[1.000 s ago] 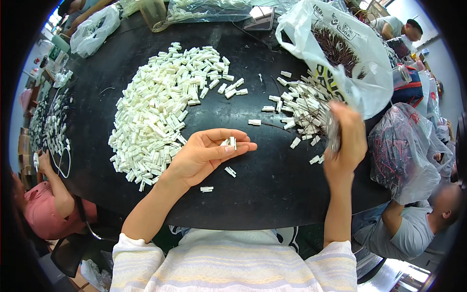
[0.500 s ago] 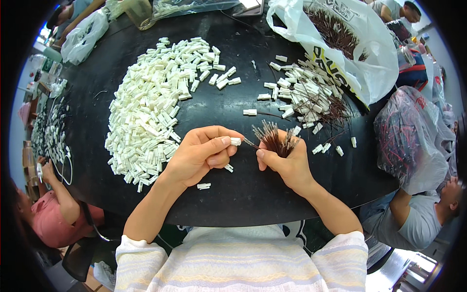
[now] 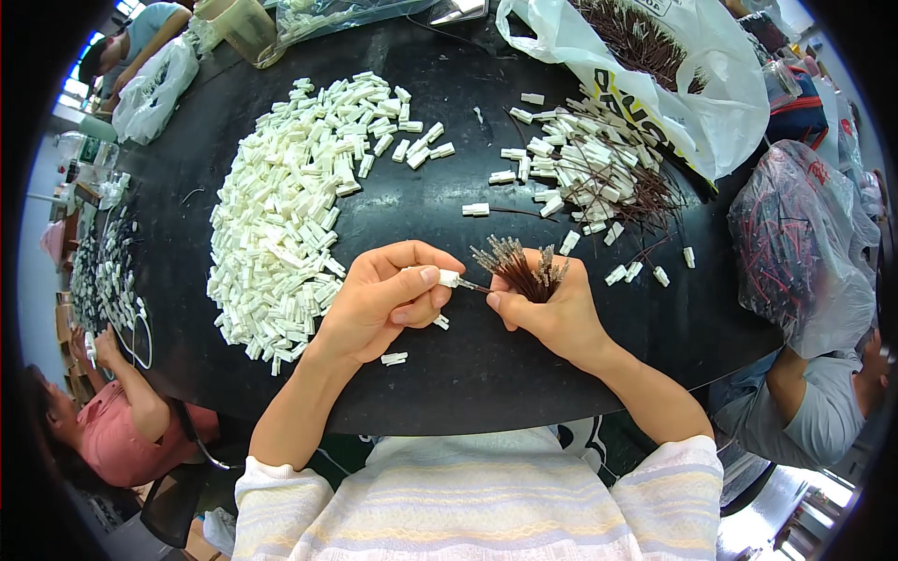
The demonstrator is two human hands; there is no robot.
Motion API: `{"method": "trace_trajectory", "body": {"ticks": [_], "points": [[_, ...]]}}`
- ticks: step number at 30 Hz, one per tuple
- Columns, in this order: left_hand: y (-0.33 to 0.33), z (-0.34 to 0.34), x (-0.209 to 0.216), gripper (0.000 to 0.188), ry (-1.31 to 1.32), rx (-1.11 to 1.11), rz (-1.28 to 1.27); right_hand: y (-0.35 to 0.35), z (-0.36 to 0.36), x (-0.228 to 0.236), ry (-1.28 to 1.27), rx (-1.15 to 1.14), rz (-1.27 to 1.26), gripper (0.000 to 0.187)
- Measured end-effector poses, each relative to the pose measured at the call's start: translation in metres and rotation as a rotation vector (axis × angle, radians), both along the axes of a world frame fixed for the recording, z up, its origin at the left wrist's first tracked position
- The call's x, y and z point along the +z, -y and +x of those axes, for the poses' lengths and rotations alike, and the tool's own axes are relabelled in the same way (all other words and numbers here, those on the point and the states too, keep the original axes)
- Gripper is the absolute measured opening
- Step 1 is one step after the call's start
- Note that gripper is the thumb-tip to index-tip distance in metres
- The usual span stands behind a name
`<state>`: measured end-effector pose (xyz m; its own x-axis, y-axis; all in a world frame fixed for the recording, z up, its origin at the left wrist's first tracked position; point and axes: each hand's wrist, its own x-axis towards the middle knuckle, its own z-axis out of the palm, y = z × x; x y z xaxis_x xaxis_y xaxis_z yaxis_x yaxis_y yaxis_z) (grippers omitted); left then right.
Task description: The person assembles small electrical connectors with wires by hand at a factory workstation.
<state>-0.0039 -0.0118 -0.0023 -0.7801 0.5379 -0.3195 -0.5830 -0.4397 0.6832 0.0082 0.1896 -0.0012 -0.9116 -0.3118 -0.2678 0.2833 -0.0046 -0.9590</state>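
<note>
My left hand (image 3: 398, 294) pinches a small white connector housing (image 3: 449, 279) between thumb and forefinger. A bundle of brown wires (image 3: 524, 276) with metal-tipped ends is gripped in my right hand (image 3: 552, 304). One wire sticks out from the right thumb and forefinger toward the left, its metal tip at the housing's open end; how deep it sits is too small to tell. Left of my hands lies a large heap of white housings (image 3: 281, 215). Beyond my right hand is a smaller pile of housings with brown wires attached (image 3: 603, 168).
A white plastic bag (image 3: 692, 103) full of brown wires lies at the far right of the black table (image 3: 421, 393). Another clear bag (image 3: 795, 243) with red and dark wires is at the right edge. Co-workers sit left (image 3: 122, 421) and right (image 3: 795, 402). A beige container (image 3: 245, 28) stands at the back.
My hands have come together, so the wire tip, earlier apart from the white housing, now meets it. The whole view has shifted slightly.
</note>
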Motion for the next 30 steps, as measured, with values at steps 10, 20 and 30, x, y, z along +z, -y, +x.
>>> {"method": "trace_trajectory", "body": {"ticks": [10,20,30], "points": [[-0.002,0.001,0.004,0.011,-0.108,0.013,-0.243,-0.004,-0.003,-0.001,-0.001,0.012,-0.062,0.008],[-0.012,0.006,-0.002,0.007,-0.052,0.041,-0.158,0.001,0.004,-0.008,-0.017,-0.024,0.001,0.008],[0.002,-0.005,0.001,0.032,0.039,0.043,0.009,-0.007,0.001,-0.007,0.036,-0.032,-0.136,0.009]]}}
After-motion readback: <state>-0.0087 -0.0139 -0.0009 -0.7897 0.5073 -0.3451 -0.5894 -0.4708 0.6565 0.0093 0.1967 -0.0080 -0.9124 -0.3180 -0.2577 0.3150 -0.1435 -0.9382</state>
